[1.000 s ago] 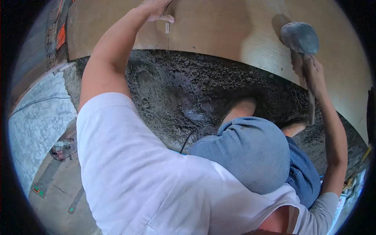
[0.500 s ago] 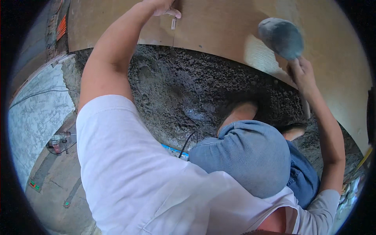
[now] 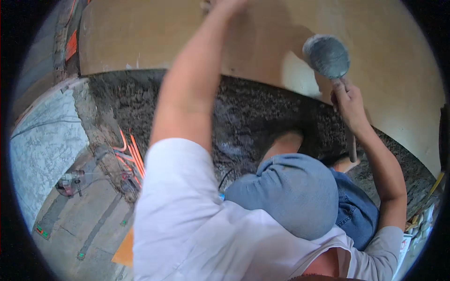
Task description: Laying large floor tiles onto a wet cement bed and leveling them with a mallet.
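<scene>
A power drill [image 3: 69,182] lies on the concrete floor [image 3: 75,220] near orange pipes [image 3: 133,152]

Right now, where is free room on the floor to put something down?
The grey floor is bare between the power tool and the white shirt. It is crowded by the orange pipes; the right hand holds the hammer.

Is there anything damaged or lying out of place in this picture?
Yes. Below the tan wall the surface is rough, broken grey rubble. Orange pipes lie exposed at its left edge, and a power tool lies on the floor.
</scene>
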### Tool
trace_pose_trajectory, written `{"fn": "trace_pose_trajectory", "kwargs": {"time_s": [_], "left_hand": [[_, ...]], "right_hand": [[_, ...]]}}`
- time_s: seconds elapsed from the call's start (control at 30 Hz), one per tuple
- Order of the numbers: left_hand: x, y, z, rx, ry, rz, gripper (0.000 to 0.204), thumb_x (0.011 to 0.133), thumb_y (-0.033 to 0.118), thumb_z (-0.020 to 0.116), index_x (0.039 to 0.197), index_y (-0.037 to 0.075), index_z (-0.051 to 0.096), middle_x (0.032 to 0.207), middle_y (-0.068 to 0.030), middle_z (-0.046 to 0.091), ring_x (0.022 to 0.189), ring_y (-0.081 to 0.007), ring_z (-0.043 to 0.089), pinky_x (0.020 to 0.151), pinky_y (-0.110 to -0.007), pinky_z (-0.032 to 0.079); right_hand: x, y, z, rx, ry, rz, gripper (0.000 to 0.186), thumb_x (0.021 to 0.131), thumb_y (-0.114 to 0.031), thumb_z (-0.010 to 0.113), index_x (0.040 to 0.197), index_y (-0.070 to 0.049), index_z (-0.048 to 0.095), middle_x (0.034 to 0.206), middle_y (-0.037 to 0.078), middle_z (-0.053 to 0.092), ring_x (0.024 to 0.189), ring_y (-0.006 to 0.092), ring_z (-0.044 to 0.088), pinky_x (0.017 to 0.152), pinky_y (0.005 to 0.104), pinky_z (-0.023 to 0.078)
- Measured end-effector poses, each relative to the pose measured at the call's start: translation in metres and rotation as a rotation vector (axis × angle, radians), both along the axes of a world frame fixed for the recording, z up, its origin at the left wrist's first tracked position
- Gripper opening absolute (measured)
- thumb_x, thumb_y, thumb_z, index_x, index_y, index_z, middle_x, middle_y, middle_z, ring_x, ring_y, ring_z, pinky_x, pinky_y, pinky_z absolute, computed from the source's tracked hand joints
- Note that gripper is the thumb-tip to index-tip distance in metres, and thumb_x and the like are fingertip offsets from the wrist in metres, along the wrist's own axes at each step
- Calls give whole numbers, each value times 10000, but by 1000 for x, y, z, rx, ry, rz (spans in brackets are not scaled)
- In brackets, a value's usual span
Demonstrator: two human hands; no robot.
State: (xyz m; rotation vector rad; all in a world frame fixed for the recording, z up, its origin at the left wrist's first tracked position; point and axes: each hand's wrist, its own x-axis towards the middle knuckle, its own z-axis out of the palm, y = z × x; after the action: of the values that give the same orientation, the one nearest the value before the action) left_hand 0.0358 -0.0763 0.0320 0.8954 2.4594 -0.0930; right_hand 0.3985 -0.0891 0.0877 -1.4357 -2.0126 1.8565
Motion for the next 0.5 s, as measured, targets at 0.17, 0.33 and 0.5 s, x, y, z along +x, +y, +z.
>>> {"fn": "trace_pose_trajectory", "kwargs": {"time_s": [0.17,0.33,0.5], "left_hand": [[34,2,-46,503,455,219,737,883,499,436,1400,-9,301,1484,-235,218,1368,-395,217,1115,-519,119],[41,0,-37,429,489,219,675,901,462,436,1389,4,344,1465,-259,240,1363,-391,225,1113,-521,128],[37,-2,-42,444,520,199,671,900,466,443,1393,22,339,1452,-268,260,1355,-400,236,1107,-525,142]], "right_hand": [[-12,17,10,-106,-28,2,306,956,-236,452,1132,1,535,685,38,552,604,131,503,574,286,440],[-10,16,-1,86,13,-11,259,953,-222,451,1051,-10,562,691,59,559,583,143,516,567,301,451],[-29,29,11,-96,47,-69,298,946,-245,464,1083,-2,569,709,92,578,647,142,546,627,310,469]]}}
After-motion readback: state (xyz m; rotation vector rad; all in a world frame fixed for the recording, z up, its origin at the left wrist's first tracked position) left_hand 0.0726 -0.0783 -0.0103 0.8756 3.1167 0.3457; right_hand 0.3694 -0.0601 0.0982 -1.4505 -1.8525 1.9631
